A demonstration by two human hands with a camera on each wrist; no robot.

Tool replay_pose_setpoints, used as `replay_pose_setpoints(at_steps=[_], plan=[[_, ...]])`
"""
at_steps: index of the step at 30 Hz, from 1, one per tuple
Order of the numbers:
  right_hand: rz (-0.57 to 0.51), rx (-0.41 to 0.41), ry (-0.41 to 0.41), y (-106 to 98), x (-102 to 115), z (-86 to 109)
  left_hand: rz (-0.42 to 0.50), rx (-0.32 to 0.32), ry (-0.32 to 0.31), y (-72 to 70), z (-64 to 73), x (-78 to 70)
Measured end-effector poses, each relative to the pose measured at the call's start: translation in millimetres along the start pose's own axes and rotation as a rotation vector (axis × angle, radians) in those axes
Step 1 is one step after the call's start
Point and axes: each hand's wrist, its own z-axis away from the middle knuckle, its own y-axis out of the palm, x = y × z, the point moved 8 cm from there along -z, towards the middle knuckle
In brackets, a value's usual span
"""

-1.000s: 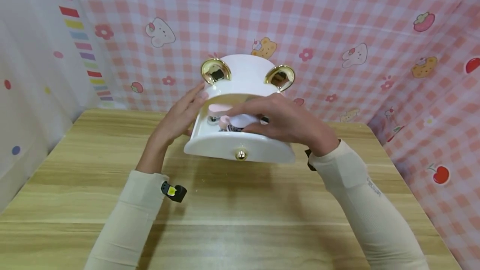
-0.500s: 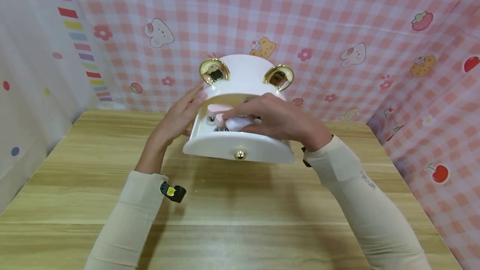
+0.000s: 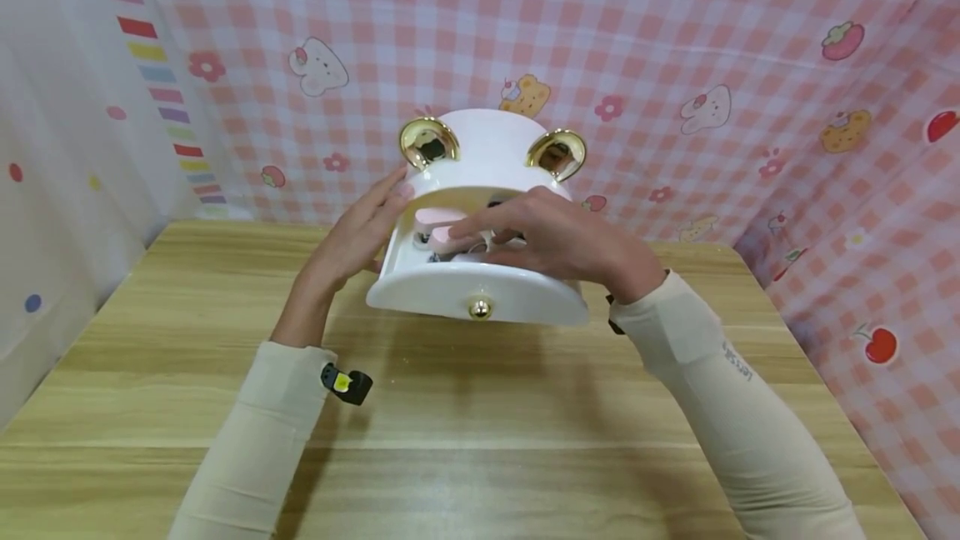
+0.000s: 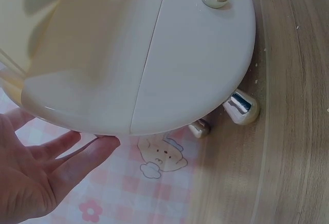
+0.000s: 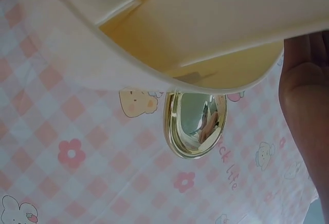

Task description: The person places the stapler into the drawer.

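Observation:
A white rounded box point(image 3: 495, 136) with two gold ears stands at the back of the table, its upper drawer point(image 3: 427, 288) pulled out. My left hand point(image 3: 356, 232) rests on the box's left side; in the left wrist view the fingertips of that hand point(image 4: 46, 175) touch the rim, fingers extended. My right hand point(image 3: 558, 232) reaches into the drawer, its index fingertip on a pink-topped piece point(image 3: 442, 241) and its thumb beside a pale, smooth piece point(image 3: 472, 257). Another pink-topped piece point(image 3: 433, 217) lies behind. My right fingers hide part of the drawer's contents.
A gold knob point(image 3: 481, 309) sits on the drawer front. Shiny gold feet point(image 4: 241, 107) carry the box above the wooden table point(image 3: 465, 440). Behind hangs a pink checked cloth point(image 3: 450, 40), with a white cloth point(image 3: 52, 190) at the left.
The pale piece under my right hand has gone lower into the drawer. My right index finger has shifted onto the front pink-topped piece, more of which now shows. My left hand stays put.

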Motion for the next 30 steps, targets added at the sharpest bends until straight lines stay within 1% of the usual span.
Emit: replay_pose_setpoints(at_steps=[4, 7, 12, 16, 20, 24, 27, 30], plan=[[0.016, -0.032, -0.041, -3, 3, 2.0, 0.002, 0.002, 0.0, 0.6, -0.3, 2.4], [0.036, -0.059, -0.057, -6, 5, 3.4, 0.003, 0.002, -0.002, 0.5, -0.7, 3.7], [0.081, -0.08, -0.013, -11, 4, 8.7, 0.0, -0.005, -0.007, -0.5, -1.2, 4.4], [0.096, -0.1, -0.003, -13, 4, 14.7, -0.001, -0.006, 0.001, -0.8, -1.4, 4.0], [0.092, -0.122, -0.028, -16, 2, 23.7, -0.003, -0.008, 0.007, -0.9, -1.5, 4.2], [0.128, -0.155, -0.046, -21, -1, 36.9, -0.005, -0.007, 0.006, -0.6, -1.4, 4.0], [0.169, -0.186, -0.038, -27, -1, 48.9, -0.003, -0.005, 0.006, -0.1, -1.4, 3.6], [0.21, -0.219, -0.012, -33, 0, 59.5, -0.003, -0.006, 0.005, -0.2, -1.6, 3.9]])
